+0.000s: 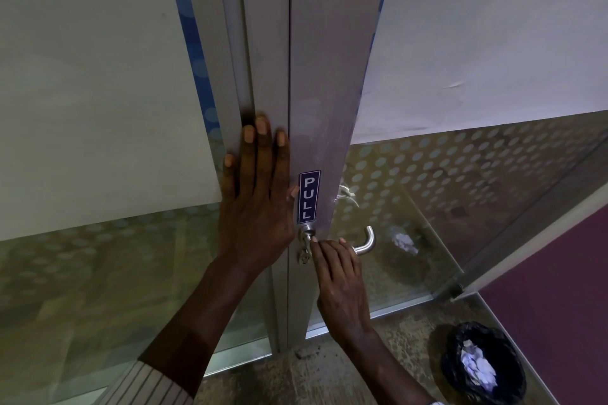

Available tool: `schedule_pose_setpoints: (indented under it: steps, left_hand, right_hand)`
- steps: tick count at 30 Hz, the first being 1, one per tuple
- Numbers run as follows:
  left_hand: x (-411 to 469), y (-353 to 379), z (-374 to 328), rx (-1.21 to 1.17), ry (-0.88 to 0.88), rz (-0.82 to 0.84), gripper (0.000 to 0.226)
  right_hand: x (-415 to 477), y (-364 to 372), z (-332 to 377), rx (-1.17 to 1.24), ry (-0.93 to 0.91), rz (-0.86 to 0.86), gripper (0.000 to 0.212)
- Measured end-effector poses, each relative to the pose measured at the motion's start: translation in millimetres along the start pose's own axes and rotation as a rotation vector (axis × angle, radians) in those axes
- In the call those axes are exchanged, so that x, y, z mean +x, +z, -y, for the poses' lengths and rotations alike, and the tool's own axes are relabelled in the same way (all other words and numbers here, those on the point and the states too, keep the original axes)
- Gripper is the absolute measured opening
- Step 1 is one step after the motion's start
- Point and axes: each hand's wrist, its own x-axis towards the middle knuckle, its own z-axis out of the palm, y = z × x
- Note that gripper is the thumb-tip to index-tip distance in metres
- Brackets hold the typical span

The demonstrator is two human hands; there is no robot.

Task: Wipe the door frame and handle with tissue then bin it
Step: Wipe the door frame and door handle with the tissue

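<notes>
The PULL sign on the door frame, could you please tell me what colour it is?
The PULL sign is dark blue with white letters, seen best in the head view.

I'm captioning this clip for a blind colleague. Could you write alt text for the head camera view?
A person's left hand presses flat on a metal door frame while the right hand reaches fingers to the base of the lever handle, below a blue PULL sign. A black-lined bin holding crumpled tissue stands on the floor at lower right.
</notes>
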Motion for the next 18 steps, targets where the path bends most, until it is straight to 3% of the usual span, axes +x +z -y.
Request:
schedule_pose_setpoints:
  steps: [2,6,10,15,18]
  left_hand:
    - [-0.1,0.2,0.4,-0.002,-0.001,-0.004,0.073]
    - [0.4,1.4,-0.1,-0.009,0.0,-0.019,0.074]
    - [1.2,2.0,-1.7,-0.005,-0.015,-0.03,0.074]
    - [0.8,0.9,-1.7,0.009,-0.011,-0.028,0.074]
    - [1.5,-0.4,-1.9,0.014,-0.017,-0.02,0.079]
  right_hand:
    - [-7.4,-3.3,-16.5,-0.037,-0.017,0.036,0.075]
    - [-16.8,-13.1,-48.5,0.049,0.123,0.104,0.103]
    - [-14.6,-15.9,-58.6,0.523,0.245,0.023,0.063]
    - [5.5,-26.3,-29.7,1.15,0.91,-0.216,0.043]
    - [16.3,-22.6,-28.2,1.509,1.186,-0.344,0.035]
